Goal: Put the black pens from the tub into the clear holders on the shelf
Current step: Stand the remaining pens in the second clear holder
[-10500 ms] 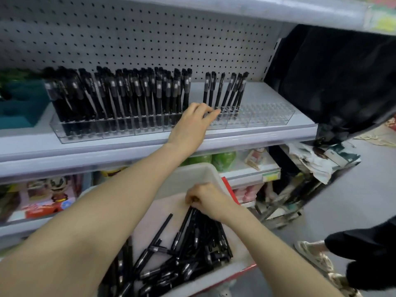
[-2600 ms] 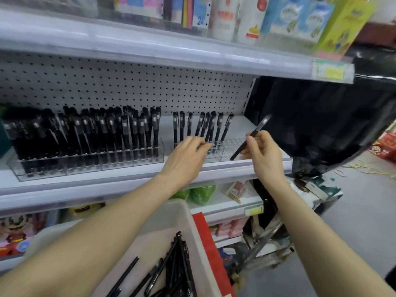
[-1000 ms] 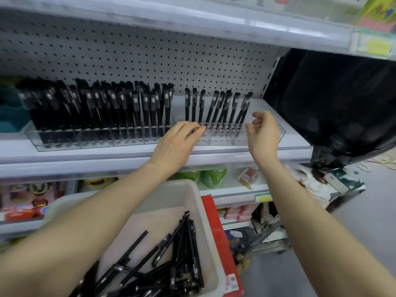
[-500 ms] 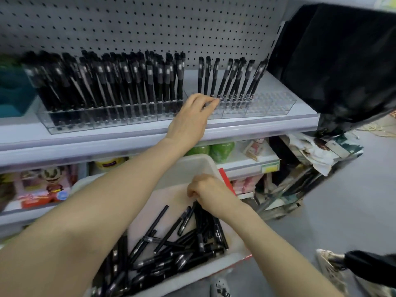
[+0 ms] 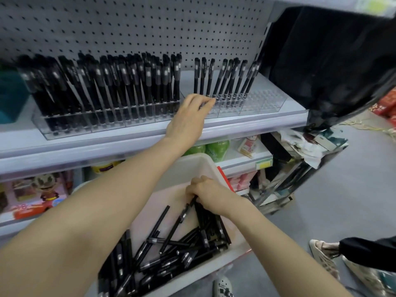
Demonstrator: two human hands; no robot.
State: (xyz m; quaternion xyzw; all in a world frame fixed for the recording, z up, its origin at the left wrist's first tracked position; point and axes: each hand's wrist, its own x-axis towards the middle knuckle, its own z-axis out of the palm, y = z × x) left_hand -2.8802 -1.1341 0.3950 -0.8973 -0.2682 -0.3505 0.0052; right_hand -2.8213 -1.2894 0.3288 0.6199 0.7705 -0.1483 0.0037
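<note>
A white tub [image 5: 188, 168] below the shelf holds several loose black pens [image 5: 171, 251]. My right hand [image 5: 209, 192] is down in the tub, fingers curled around the top of one black pen [image 5: 182, 215]. My left hand [image 5: 189, 117] rests with straight fingers on the front of the right clear holder [image 5: 263, 101], which holds several upright pens [image 5: 227, 80] in its left half. The left clear holder [image 5: 70, 129] is packed with pens.
The grey shelf [image 5: 257, 120] has a pegboard back [image 5: 150, 24]. A teal box [image 5: 10, 93] stands far left. Black sheeting [image 5: 332, 61] hangs at right. Green bottles [image 5: 216, 147] and boxed goods sit on the lower shelves. A person's shoe [image 5: 321, 256] is on the floor at right.
My right hand left the right holder, where it had put a pen, dropped into the tub and closed on another pen. My left hand stayed on the holder. The view tilted down.
</note>
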